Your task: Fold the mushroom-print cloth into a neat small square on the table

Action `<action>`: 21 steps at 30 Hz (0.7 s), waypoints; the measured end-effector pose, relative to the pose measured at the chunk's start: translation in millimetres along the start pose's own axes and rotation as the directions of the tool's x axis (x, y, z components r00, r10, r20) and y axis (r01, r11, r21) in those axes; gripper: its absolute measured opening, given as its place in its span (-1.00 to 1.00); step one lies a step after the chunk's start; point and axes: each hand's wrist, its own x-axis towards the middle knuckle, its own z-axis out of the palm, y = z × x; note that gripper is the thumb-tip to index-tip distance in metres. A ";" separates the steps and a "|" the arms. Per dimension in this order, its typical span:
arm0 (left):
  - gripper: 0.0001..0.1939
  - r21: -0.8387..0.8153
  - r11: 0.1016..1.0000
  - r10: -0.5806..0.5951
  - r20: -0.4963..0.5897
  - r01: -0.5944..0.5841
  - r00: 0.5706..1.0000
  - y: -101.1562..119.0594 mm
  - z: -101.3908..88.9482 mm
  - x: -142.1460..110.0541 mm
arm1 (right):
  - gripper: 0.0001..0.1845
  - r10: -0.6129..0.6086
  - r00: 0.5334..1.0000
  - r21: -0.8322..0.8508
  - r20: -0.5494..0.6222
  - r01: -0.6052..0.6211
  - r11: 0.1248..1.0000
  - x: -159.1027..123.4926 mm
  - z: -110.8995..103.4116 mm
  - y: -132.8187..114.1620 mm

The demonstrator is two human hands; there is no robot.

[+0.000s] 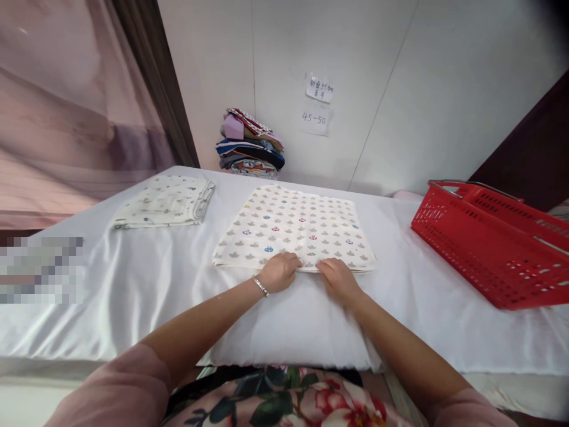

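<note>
Touching the near edge of a cream-white, rectangular fabric cloth [306, 222] with grey motifs, the left hand [281, 273] shows curled fingers, the right hand [341, 281] loosely bent ones; whether either pinches it cannot be told. The cloth spreads beyond the fingertips.

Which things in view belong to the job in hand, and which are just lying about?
In the job, by contact:
- grey-motif white cloth, laid flat
- left hand and right hand, at its near edge
- white tablecloth beneath

Apparently just lying about, untouched:
- folded sparse-print cloth
- red plastic basket
- fabric stack
</note>
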 end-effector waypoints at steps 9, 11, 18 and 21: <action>-0.78 0.202 0.979 0.029 0.014 -0.031 0.999 16.9 10.6 7.5 | -0.70 0.002 0.993 0.047 0.119 -0.007 0.999 -2.9 2.1 6.0; -0.81 0.220 0.974 0.044 0.026 -0.049 0.999 16.8 13.4 10.0 | -0.69 0.011 0.993 0.027 0.114 -0.014 1.000 0.1 -1.5 0.9; -0.86 0.168 0.985 0.045 -0.009 -0.043 0.999 17.1 14.3 3.9 | -0.73 -0.054 0.999 -0.006 -0.007 0.054 0.999 12.7 10.6 -16.2; -0.84 0.173 0.985 0.017 -0.031 -0.011 0.999 17.5 14.7 -2.3 | -0.74 -0.083 0.996 -0.021 -0.036 0.082 0.996 12.3 24.0 -14.3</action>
